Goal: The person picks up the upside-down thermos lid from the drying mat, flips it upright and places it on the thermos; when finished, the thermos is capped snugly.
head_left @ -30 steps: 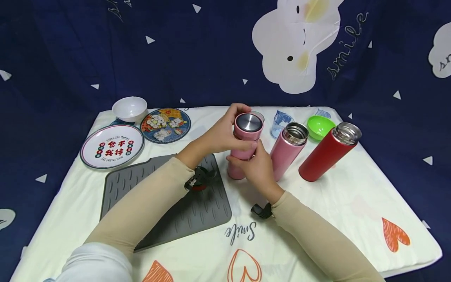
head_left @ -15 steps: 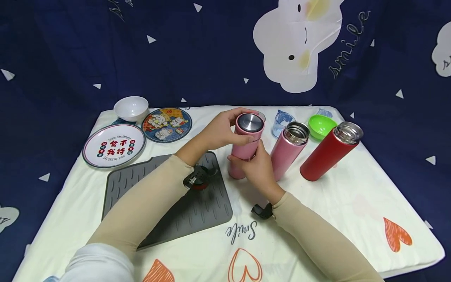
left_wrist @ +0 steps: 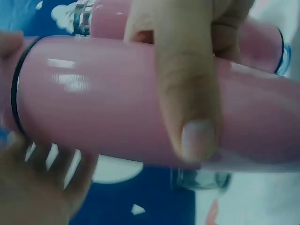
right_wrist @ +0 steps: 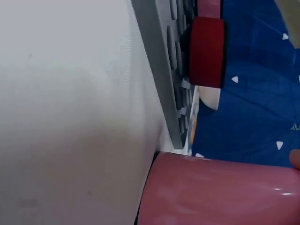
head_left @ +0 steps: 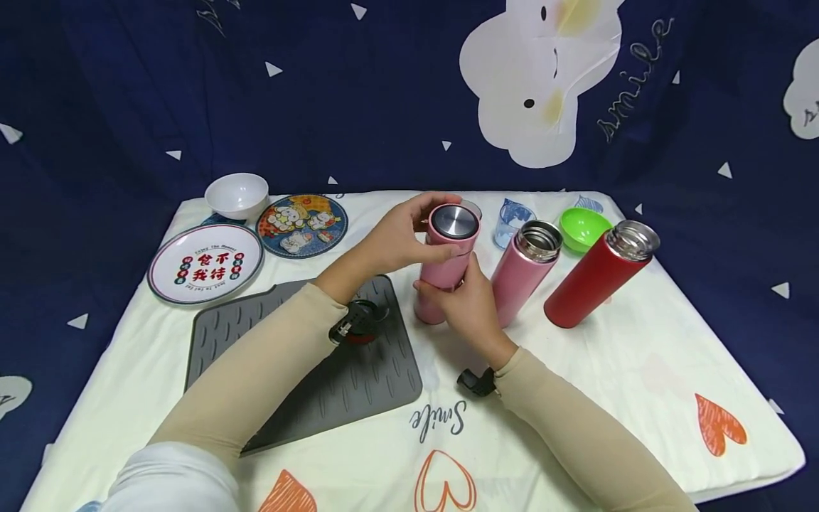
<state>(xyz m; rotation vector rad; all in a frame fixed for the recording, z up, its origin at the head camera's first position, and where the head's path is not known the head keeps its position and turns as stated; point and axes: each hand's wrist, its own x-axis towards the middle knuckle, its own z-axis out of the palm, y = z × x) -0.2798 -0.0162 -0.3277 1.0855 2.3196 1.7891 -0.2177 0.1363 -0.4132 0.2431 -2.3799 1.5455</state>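
A pink thermos (head_left: pixel 443 274) with a steel-topped pink lid (head_left: pixel 454 222) stands upright on the table between my hands. My left hand (head_left: pixel 399 238) curls around the lid from the left, its thumb across the front. Lower down, my right hand (head_left: pixel 470 302) grips the body; in the left wrist view its thumb lies across the pink thermos (left_wrist: pixel 103 93), and a dark seam shows between lid and body. Just right of it are a second pink thermos (head_left: pixel 521 277) and a red thermos (head_left: pixel 591 284), both lidless with steel mouths showing.
A grey mat (head_left: pixel 320 398) lies under my left forearm, with a red lid (right_wrist: pixel 206 51) on it. Behind are a white plate (head_left: pixel 205 264), a patterned round plate (head_left: pixel 302 226), a white bowl (head_left: pixel 237 196), a clear glass (head_left: pixel 512 224) and a green bowl (head_left: pixel 584 231).
My left thumb has shifted slightly upward on the lid and the left fingers have moved a little around it. The right hand and the thermos stay in place.
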